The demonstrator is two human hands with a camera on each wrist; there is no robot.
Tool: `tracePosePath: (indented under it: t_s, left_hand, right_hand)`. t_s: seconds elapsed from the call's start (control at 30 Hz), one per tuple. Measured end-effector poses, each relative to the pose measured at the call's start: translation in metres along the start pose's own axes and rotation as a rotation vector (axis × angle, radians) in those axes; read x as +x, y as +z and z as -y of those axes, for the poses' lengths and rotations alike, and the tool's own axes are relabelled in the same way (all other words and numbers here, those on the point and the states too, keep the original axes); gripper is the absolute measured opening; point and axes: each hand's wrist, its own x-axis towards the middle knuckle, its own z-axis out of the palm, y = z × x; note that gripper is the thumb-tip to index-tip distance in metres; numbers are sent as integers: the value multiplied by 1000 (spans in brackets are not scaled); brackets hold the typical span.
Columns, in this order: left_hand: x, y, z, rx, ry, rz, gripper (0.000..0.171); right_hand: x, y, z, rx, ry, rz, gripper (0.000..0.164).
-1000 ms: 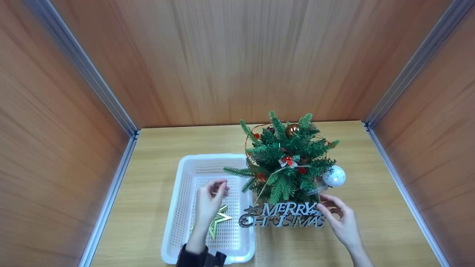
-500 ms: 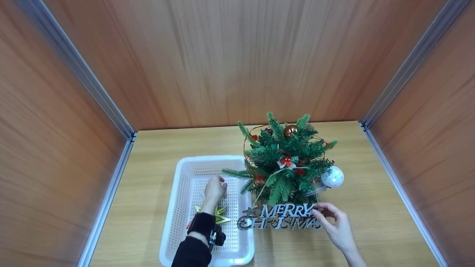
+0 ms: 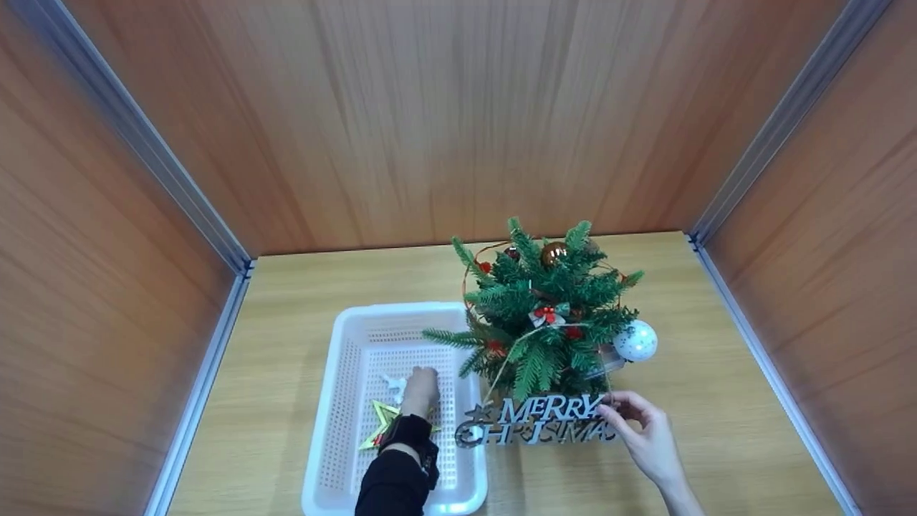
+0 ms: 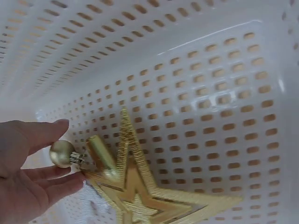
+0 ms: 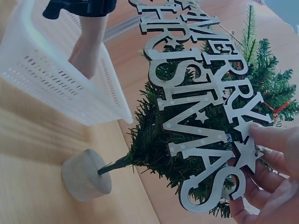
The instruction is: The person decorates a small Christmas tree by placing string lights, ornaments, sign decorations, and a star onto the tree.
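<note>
My left hand [image 3: 421,390] reaches down into the white basket [image 3: 319,401]. In the left wrist view its thumb and fingers [image 4: 56,184] stand on either side of a small gold ball ornament [image 4: 62,153], spread rather than closed. A gold star [image 4: 140,196] lies beside the ball, with a silvery piece [image 4: 91,203] partly under the fingers. My right hand [image 3: 641,433] pinches the right end of a wooden MERRY CHRISTMAS sign [image 3: 551,410]. The sign hangs by a string in front of the small Christmas tree [image 3: 537,315].
The tree's round base [image 5: 86,175] stands on the table [image 3: 286,301], right of the basket. A white ball [image 3: 635,340], a brown ball [image 3: 554,254] and a bow with red berries [image 3: 548,315] are on the tree. One branch reaches over the basket rim. Wood-grain panels [image 3: 430,122] enclose the table.
My left hand has gone lower into the basket and shifted slightly towards me, uncovering a pale piece beside it. My right hand keeps hold of the sign's end.
</note>
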Motion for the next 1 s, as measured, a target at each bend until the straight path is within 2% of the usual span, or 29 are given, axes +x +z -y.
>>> tracePosePath:
  t_s: [0.07,0.1,0.13,0.17,0.2,0.23,0.27,0.3,0.37,0.43,0.5,0.53,0.6,0.67,0.77,0.83,1.0]
  left_hand:
    - [26,46,33,55,37,-67,14]
    - [42,71,50,64,13,-47,13]
    - [57,95,68,80,23,-69,10]
    - [64,104,77,77,11,-55,9]
    - [78,126,94,89,27,-78,9]
    - [90,142,108,82,15,-75,9]
    - [86,136,107,66,14,-75,9]
    - [73,114,94,40,-8,-51,9]
    - [29,43,49,-14,-47,-21,12]
    - [-7,-19,10,-89,-71,-5,13]
    - [-38,-72,-24,-169,-74,-8,13]
    - [-48,-89,-35,-202,-58,-31,13]
    - [-60,-116,-51,-278,-42,-75,14]
    - [-68,-134,-61,-348,-26,-119,17]
    - [-76,-157,-76,-456,-4,-198,17]
    - [-85,-172,-87,-509,43,-270,15]
    - [-116,-207,-112,-626,136,-436,17]
  right_hand:
    - [0,0,4,-11,-4,4,8]
    - [0,0,1,-8,4,7,8]
    - [0,0,-2,-7,13,12,8]
    - [1,0,-6,-4,24,16,8]
    - [1,0,-10,0,33,21,8]
    - [2,0,-15,3,41,26,8]
    - [2,0,-19,6,48,31,9]
    - [2,0,-22,12,54,34,9]
    - [2,1,-23,20,56,37,10]
    - [3,1,-24,22,52,36,11]
    - [3,1,-23,32,54,30,12]
    - [3,0,-23,37,63,25,13]
    - [4,0,-20,48,75,16,14]
    - [4,-1,-18,64,87,6,17]
    - [4,-3,-15,75,83,-23,19]
    - [4,-4,-13,76,57,-55,19]
    - [2,-6,2,67,0,-181,17]
